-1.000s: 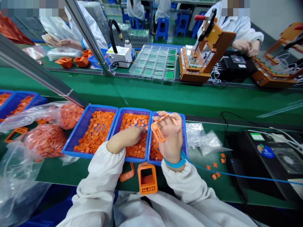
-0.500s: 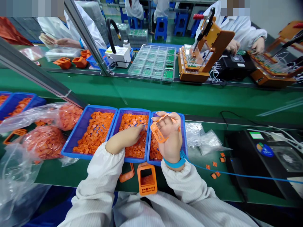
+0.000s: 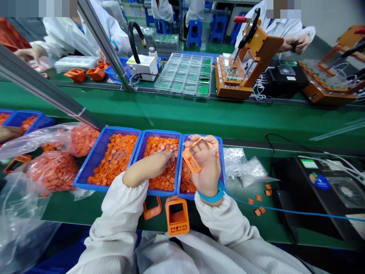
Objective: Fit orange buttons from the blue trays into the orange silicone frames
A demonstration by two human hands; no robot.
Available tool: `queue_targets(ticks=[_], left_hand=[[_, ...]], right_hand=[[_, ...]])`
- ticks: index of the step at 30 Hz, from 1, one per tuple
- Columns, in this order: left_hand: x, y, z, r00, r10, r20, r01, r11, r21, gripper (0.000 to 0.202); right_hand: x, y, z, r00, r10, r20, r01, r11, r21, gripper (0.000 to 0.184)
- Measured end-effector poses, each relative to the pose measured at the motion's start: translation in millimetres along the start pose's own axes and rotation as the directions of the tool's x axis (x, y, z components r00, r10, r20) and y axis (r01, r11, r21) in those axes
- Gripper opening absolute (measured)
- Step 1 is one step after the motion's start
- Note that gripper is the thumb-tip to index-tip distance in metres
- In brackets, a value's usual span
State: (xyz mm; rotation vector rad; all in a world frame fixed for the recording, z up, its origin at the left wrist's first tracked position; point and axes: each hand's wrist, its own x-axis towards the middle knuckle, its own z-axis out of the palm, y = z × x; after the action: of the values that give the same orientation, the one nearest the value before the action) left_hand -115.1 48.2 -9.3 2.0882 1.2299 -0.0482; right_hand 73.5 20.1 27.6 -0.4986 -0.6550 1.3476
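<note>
My right hand, with a blue wrist strap, is raised palm-up over the right blue bin. Its fingers are curled around a thin orange plastic frame with a large opening and small slots at one end. My left hand reaches into the middle blue bin among small orange plastic pieces. Its fingers are bent together, and whatever lies at the fingertips is hidden. In front of the bins stands a stack of similar orange frames, with another loose frame beside it.
A left blue bin holds more orange pieces, with plastic bags of parts beside it. At right are clear bags, several loose orange pieces, a blue cord and a black device. Co-workers sit across the bench.
My left hand has shifted slightly within the middle bin; my right hand and its frame have barely moved. Another person's hand has appeared at the far-left bin, and the co-workers opposite have moved their hands.
</note>
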Motion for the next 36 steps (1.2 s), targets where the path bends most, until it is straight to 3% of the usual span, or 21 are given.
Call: queue_targets(ticks=[6, 11, 14, 19, 24, 27, 30, 32, 36], left_hand=[[-15.4, 9.2, -15.3, 0.967, 0.187, -0.171, -0.211, 0.968, -0.135, 0.021], [-36.2, 27.0, -27.0, 0.862, 0.303, -0.406, -0.413, 0.884, -0.218, 0.017], [-45.4, 39.2, -28.8, 0.842, 0.226, -0.490, -0.428, 0.833, -0.351, 0.017], [-51.5, 48.4, -25.8, 0.904, -0.039, -0.426, -0.279, 0.701, -0.656, 0.020], [-51.3, 49.4, -21.7, 0.910, -0.103, -0.401, -0.269, 0.590, -0.762, 0.030], [-49.6, 51.5, -22.3, 0.877, -0.046, -0.479, -0.317, 0.694, -0.646, 0.022], [-46.4, 52.8, -22.6, 0.779, 0.128, -0.613, -0.395, 0.861, -0.322, 0.015], [-43.5, 53.2, -20.6, 0.716, 0.275, -0.641, -0.450, 0.885, -0.122, 0.017], [-37.6, 54.9, -13.4, 0.647, 0.447, -0.617, -0.488, 0.865, 0.115, 0.016]], right_hand=[[0.2, -0.2, 0.6, 1.000, -0.003, 0.009, 0.003, 1.000, 0.028, 0.029], [-0.3, 1.6, -1.2, 1.000, 0.006, 0.002, -0.006, 0.999, 0.033, 0.027], [-0.3, 2.8, -2.0, 1.000, 0.014, 0.008, -0.014, 0.999, 0.039, 0.025], [0.0, 3.4, -1.0, 1.000, 0.020, 0.000, -0.020, 1.000, 0.018, 0.027], [-0.7, 3.1, 0.0, 0.999, 0.033, 0.003, -0.033, 0.999, 0.012, 0.026], [-1.3, 3.4, -1.1, 0.999, 0.045, 0.025, -0.045, 0.999, 0.011, 0.025], [-1.7, 4.6, -4.4, 0.992, 0.106, 0.071, -0.105, 0.994, -0.010, 0.026], [-2.1, 5.4, -7.0, 0.983, 0.149, 0.108, -0.145, 0.988, -0.049, 0.027], [-3.1, 6.1, -10.7, 0.960, 0.210, 0.188, -0.175, 0.967, -0.186, 0.035]])
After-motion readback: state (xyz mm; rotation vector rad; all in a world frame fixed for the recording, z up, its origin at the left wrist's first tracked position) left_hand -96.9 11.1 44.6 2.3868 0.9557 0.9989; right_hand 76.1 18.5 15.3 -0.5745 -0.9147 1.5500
